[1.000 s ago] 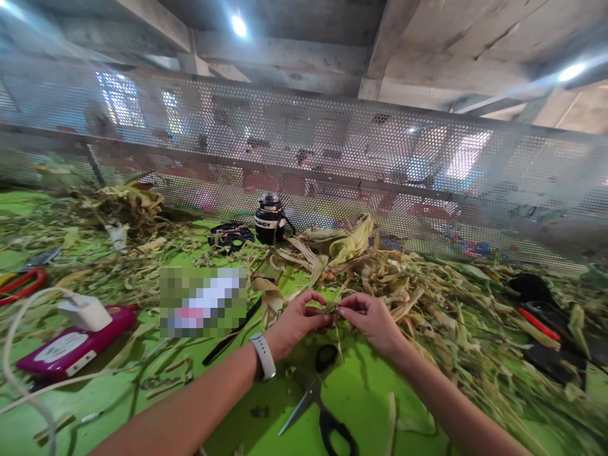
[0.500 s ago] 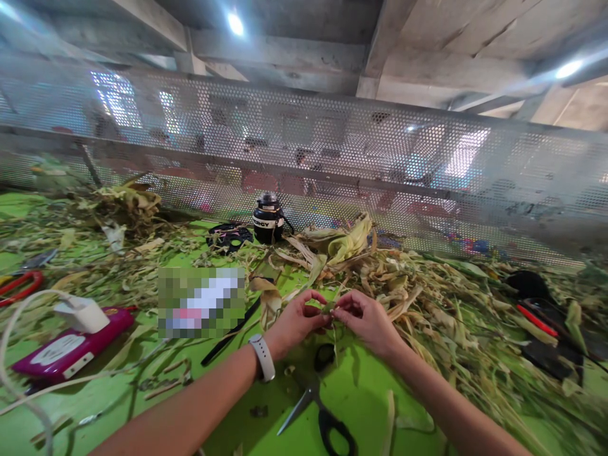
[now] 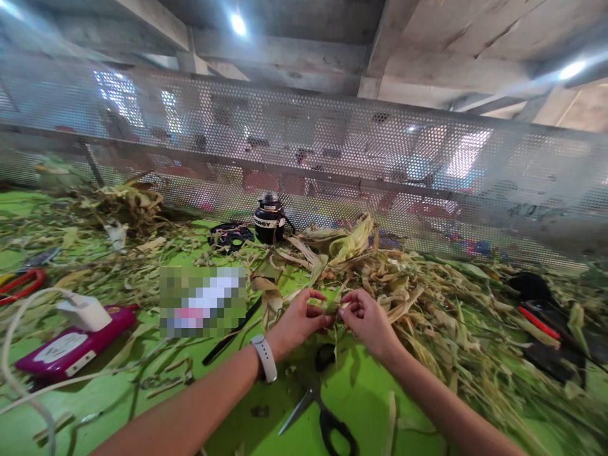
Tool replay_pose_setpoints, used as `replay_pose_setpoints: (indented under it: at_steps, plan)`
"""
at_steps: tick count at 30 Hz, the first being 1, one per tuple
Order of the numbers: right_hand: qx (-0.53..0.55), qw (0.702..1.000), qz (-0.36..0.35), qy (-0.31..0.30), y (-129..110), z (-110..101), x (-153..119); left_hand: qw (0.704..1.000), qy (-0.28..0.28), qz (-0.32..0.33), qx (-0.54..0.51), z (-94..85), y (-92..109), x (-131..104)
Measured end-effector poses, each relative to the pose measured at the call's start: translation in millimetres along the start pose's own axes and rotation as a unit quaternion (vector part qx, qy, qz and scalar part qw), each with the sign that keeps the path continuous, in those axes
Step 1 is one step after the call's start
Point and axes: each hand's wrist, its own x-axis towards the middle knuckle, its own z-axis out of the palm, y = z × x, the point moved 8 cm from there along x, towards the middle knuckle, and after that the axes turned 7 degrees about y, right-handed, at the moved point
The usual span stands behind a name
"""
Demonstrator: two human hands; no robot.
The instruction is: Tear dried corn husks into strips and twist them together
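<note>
Between my two hands, above the green table, is a small piece of green husk (image 3: 331, 306), with a thin strip dangling below it. My left hand (image 3: 304, 320), a white watch (image 3: 264, 358) on its wrist, pinches the piece from the left. From the right, my right hand (image 3: 365, 320) pinches the other end, thumb and forefinger pressed together. Black-handled scissors (image 3: 311, 396) lie partly spread on the table just below my hands. A heap of dry, yellowish corn husks (image 3: 351, 244) spreads behind and to the right of them.
A purple power strip (image 3: 76, 348) with a white charger (image 3: 84, 313) and cable lies left. Red-handled pliers (image 3: 28, 285) are at the far left. A black jar-shaped bottle (image 3: 269, 221) stands by the perforated metal screen (image 3: 304, 139). A black object with a red strip (image 3: 539, 322) sits right.
My hands have drawn slightly apart, and more of the green husk piece shows between the fingers. Other things lie as before, apart from a slight shift of the view.
</note>
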Motion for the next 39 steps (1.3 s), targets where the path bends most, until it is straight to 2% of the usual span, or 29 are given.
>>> replay_pose_setpoints:
  at_steps: [5,7,9,11,13,16,22,31,35,39]
  plan:
    - [-0.163,0.974,-0.139,0.080,-24.4,-3.3,-15.0,1.000,-0.025,0.010,0.005,3.7,-1.0,0.7]
    - [-0.191,0.962,-0.181,0.068,-32.9,-0.5,-19.6,1.000,-0.020,0.011,0.004,2.4,1.5,0.9]
    - [-0.188,0.962,-0.193,0.041,-35.8,1.3,-19.3,1.000,-0.005,0.013,0.006,-0.7,4.6,1.2]
    - [-0.157,0.973,-0.165,0.023,-32.3,-1.3,-13.7,1.000,0.000,0.017,0.016,-2.4,6.9,1.6]
    - [-0.106,0.988,-0.109,0.008,-23.7,-5.2,-5.8,0.999,-0.001,0.024,0.031,-2.5,7.2,2.0]
    - [-0.080,0.995,-0.059,-0.015,-15.4,-6.8,1.3,0.997,-0.006,0.044,0.056,-1.1,6.8,2.0]
    - [-0.121,0.991,-0.044,0.022,-12.7,-9.6,0.3,0.989,-0.005,0.101,0.111,3.2,14.7,-3.6]
    - [-0.011,1.000,0.000,0.021,1.6,2.0,-5.9,0.987,-0.007,0.107,0.119,5.3,19.3,-5.6]
    - [0.022,0.998,0.020,-0.051,1.8,9.4,-6.2,0.979,-0.032,0.122,0.160,8.6,17.1,-7.2]
    - [-0.057,0.994,0.023,-0.091,0.3,12.3,-9.0,0.971,-0.059,0.134,0.190,13.1,13.6,-10.0]
